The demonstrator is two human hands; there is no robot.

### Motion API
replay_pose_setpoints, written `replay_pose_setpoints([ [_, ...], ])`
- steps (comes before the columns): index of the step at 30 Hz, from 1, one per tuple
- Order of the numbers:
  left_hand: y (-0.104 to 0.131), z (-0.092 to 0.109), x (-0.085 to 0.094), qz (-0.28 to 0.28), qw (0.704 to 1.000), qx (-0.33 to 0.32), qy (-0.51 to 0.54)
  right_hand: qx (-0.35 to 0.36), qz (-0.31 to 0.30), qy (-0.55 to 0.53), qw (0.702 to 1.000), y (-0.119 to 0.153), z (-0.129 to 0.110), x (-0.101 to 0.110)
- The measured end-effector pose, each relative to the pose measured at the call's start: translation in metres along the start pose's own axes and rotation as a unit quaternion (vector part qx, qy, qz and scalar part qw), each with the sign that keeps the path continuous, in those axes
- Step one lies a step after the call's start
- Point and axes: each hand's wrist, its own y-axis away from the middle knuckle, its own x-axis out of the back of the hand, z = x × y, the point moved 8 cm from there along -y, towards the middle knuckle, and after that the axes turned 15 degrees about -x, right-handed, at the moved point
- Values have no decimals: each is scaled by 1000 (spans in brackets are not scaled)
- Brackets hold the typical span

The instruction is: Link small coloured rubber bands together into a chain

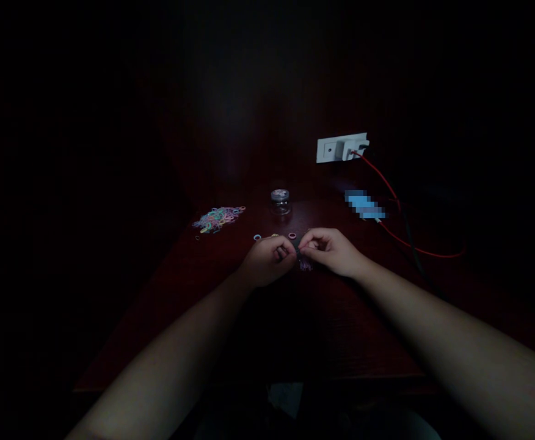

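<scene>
Purple bands [306, 265] show between the left hand [268, 261] and right hand [334, 252], each grip pinched closed (on what, unclear); a slipping finger could flick them away.

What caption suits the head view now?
Left hand and right hand, both curled, close together over a dark red table, near a jar and heaped colourful bands.

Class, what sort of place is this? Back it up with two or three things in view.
Probably a dimly lit room, perhaps in a home: a white socket panel, a dark reddish table, and a loose pile of small coloured bands on it.
</scene>
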Motion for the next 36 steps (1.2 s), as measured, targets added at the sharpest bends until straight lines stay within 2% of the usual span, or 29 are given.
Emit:
replay_pose_setpoints([
  [9, -2, 0, 7, 40, 999, -10, -24, 3, 11, -8, 1000, 0, 0, 2],
  [17, 0, -6, 8, 45, 999, 15, -27, 4, 14, -4, 1000, -1, 0, 2],
  [22, -1, 0, 10, 51, 998, -7, -19, 6, 18, -3, 1000, 0, -2, 2],
  [28, -2, 4, 4, 30, 1000, -4, 10, 2, 13, 13, 1000, 0, -1, -1],
  [36, -1, -1, 9, 56, 998, -18, -26, 1, 18, 28, 999, 0, -1, 0],
])
